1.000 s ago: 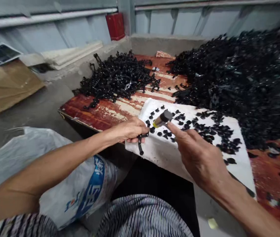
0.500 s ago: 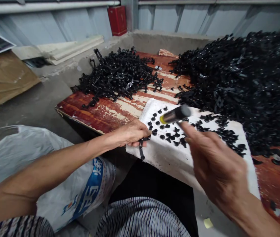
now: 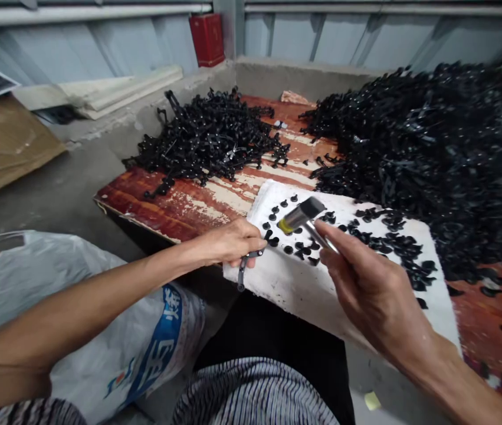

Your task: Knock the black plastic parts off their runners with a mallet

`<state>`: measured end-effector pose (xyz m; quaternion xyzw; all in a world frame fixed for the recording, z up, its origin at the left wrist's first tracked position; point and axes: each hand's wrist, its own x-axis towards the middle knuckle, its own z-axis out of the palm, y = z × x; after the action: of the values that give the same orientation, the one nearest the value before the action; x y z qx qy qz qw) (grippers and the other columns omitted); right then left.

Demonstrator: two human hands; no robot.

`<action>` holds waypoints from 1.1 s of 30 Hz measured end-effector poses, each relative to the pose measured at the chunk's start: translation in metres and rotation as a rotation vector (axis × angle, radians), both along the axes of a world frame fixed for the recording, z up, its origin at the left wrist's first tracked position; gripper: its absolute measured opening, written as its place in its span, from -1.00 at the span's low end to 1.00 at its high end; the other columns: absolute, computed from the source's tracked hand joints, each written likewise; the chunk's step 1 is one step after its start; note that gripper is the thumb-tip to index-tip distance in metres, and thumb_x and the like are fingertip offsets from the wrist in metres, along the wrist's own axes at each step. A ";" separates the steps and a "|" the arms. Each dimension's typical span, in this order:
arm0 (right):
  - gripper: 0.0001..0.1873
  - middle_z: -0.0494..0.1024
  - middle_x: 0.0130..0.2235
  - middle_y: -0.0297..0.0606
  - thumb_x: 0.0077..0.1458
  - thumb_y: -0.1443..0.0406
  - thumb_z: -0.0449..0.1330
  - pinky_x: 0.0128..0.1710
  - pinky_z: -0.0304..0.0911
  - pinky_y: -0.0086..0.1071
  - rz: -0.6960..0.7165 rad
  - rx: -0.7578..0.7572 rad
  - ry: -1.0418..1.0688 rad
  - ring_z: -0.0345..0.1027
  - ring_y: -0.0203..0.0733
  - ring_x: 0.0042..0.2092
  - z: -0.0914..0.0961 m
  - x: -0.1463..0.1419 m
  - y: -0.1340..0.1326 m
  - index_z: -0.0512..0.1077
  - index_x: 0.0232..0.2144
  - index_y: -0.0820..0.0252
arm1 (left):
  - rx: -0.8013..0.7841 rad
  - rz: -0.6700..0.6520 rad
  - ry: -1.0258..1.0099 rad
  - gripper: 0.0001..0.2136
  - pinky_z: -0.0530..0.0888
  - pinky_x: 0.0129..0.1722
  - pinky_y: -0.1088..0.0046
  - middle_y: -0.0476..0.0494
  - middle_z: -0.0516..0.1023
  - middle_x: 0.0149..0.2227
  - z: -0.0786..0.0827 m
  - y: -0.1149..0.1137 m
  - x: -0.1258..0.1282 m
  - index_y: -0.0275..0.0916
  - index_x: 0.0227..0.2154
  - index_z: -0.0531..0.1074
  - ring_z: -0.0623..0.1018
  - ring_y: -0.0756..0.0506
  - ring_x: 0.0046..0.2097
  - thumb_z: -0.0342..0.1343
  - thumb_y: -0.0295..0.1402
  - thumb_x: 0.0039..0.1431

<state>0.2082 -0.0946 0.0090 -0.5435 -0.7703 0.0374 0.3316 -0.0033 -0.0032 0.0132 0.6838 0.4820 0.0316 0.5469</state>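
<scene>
A worn red-brown surface (image 3: 144,198) carries a heap of black parts (image 3: 210,139) at upper centre-left, a bigger black pile (image 3: 419,130) at upper right, and a white slab (image 3: 295,274) right of centre.

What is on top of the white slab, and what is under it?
Many small black cup-shaped pieces lie on the white slab, and a hammer is above it. Worn red tabletop shows beside it, but whatever lies directly beneath is covered.
</scene>
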 end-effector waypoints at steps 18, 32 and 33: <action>-0.76 0.18 -0.69 -0.53 -0.16 0.19 0.28 -0.74 -0.19 -0.52 -0.091 -0.751 0.968 -0.08 -0.47 -0.70 0.015 -0.044 0.045 0.31 -0.51 0.19 | -0.081 0.501 -0.446 -0.69 0.44 -0.48 0.51 -0.13 0.55 -0.27 -0.003 -0.017 -0.021 -0.29 -0.18 0.38 0.52 0.00 -0.41 0.27 -0.28 0.07; -0.75 0.21 -0.68 -0.52 -0.13 0.19 0.29 -0.76 -0.12 -0.54 -0.091 -0.766 1.030 -0.05 -0.45 -0.69 0.008 -0.057 0.043 0.32 -0.47 0.18 | -0.453 0.619 -0.611 -0.93 0.39 -0.66 0.58 -0.04 0.51 -0.52 0.004 -0.016 -0.006 -0.34 -0.42 0.41 0.49 0.04 -0.60 0.20 -0.52 0.13; -0.75 0.21 -0.67 -0.51 -0.12 0.19 0.30 -0.76 -0.12 -0.54 -0.096 -0.766 1.026 -0.04 -0.45 -0.69 0.007 -0.056 0.041 0.33 -0.46 0.18 | -0.424 0.632 -0.577 -0.91 0.35 -0.70 0.60 -0.01 0.48 -0.57 0.005 -0.012 -0.005 -0.34 -0.45 0.40 0.44 0.06 -0.64 0.19 -0.53 0.13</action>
<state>0.1522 -0.0531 0.0163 -0.5703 -0.4207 0.5502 0.4416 -0.0079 -0.0154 0.0178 0.3404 0.4907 0.2857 0.7495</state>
